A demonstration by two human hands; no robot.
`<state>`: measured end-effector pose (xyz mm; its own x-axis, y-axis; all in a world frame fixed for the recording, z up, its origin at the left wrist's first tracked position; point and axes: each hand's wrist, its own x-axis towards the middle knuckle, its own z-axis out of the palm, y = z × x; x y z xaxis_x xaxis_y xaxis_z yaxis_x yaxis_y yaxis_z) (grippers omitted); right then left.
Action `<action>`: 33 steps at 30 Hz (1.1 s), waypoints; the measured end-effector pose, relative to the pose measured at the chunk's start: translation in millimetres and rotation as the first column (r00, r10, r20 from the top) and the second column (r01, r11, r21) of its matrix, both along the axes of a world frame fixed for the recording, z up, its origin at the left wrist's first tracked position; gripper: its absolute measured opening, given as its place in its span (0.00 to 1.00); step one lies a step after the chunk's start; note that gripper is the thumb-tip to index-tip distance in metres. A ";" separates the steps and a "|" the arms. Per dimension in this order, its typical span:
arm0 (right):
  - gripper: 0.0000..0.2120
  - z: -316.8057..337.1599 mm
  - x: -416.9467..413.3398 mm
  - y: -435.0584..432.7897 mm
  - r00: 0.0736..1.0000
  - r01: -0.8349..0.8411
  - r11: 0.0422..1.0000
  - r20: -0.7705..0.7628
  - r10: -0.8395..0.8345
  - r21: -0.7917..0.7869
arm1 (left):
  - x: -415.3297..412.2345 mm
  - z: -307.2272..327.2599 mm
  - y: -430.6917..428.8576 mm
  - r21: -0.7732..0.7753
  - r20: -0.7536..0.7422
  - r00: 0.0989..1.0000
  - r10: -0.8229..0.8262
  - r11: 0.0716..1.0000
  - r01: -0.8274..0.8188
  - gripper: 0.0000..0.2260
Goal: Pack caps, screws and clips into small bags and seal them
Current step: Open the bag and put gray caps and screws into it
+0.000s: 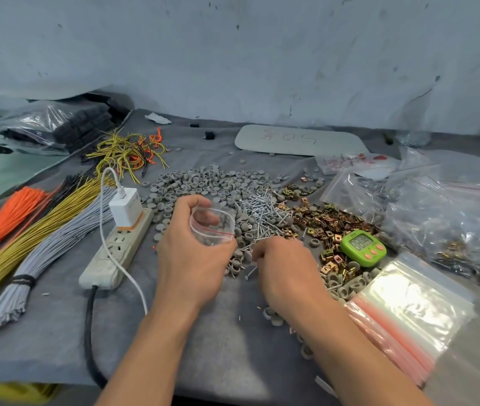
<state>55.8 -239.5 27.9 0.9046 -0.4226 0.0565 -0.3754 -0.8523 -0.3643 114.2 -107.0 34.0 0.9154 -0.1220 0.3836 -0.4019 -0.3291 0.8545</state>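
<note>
One small bag (212, 227) is being gripped by the left hand (191, 259). The right hand (284, 268) is curling by one screw pile (265, 210), grasp unclear.

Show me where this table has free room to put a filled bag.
Bare cloth lies between the forearms near the front edge, and either side of the black cable. Crowded: caps, screws and clips in the middle, bags right, wire bundles left.
</note>
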 end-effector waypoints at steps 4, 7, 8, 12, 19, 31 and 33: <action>0.16 1.0 -1.8 -9.8 0.972 0.066 0.982 0.210 -0.103 0.179 | -3.1 -0.7 -3.7 0.108 0.011 1.000 0.007 0.994 -0.008 0.25; 0.09 8.5 -3.8 -12.7 0.845 -0.043 0.898 0.496 -0.202 0.438 | -6.7 -2.0 -9.5 0.225 0.062 0.998 -0.002 0.974 -0.012 0.25; 0.08 11.9 -5.0 -13.6 0.796 -0.117 0.854 0.562 -0.224 0.507 | -8.6 -2.7 -12.3 0.261 0.075 0.997 -0.012 0.965 -0.008 0.26; 0.10 21.3 -8.0 -10.9 0.747 -0.316 0.705 0.625 -0.228 0.635 | -15.3 -4.1 -23.7 0.369 0.077 0.995 -0.066 0.929 0.033 0.27; 0.10 17.6 -5.2 0.2 0.810 -0.309 0.664 0.554 -0.191 0.681 | -17.7 -4.1 -26.0 0.300 0.060 0.991 -0.120 0.949 0.097 0.24; 0.10 8.6 4.5 -11.8 0.916 -0.041 0.856 0.362 -0.174 0.515 | -6.7 3.8 -11.8 -0.015 0.014 0.992 0.123 0.992 -0.122 0.25; 0.13 1.9 6.3 -4.1 0.991 -0.076 0.957 0.126 0.042 0.281 | -6.6 3.3 -10.5 -0.040 0.037 0.990 0.139 0.990 -0.138 0.25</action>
<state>62.1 -243.6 29.7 0.9225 -0.3829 0.0492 -0.2677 -0.7263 -0.6331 107.7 -117.6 37.3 0.9063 0.0199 0.4222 -0.3888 -0.3523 0.8513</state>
